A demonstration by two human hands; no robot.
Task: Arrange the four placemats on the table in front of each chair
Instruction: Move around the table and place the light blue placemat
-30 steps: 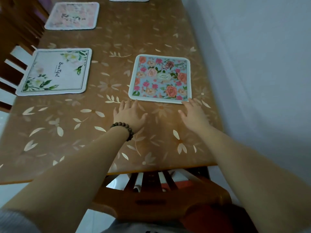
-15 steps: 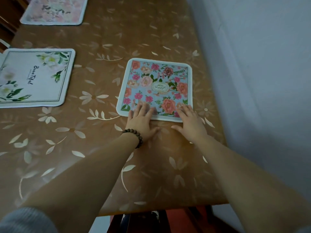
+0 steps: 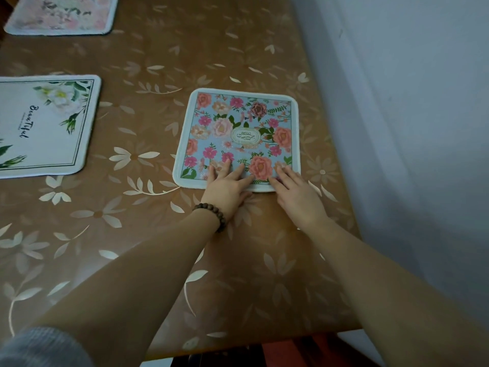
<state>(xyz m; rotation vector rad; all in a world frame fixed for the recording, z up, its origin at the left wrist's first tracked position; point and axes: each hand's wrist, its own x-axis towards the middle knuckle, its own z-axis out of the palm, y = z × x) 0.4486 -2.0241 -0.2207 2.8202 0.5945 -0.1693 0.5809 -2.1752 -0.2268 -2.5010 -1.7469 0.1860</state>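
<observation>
Pressing hands: left hand (image 3: 227, 185) and right hand (image 3: 296, 192) lie flat, fingers spread, gripping nothing.
Placemat: blue floral placemat (image 3: 238, 133) flat on the surface (image 3: 148, 229), near edge under both hands.
Risk: uneven pressure could skew it or bunch the glossy cover.

- Three placemats show on the table (image 3: 158, 234): a blue floral placemat (image 3: 238, 128) near the centre, a white placemat (image 3: 45, 125) with green leaves at 9 o'clock, cut by the frame edge, and a pink placemat (image 3: 60, 14) at 11 o'clock, also cut off.
- Two hands: the left hand (image 3: 227, 189) and the right hand (image 3: 299, 197), both at 6 o'clock of the blue mat, fingers flat on its near edge.
- One beaded bracelet (image 3: 211, 215), on the left wrist.
- One grey sleeve (image 3: 39, 348) at 7 o'clock.
</observation>
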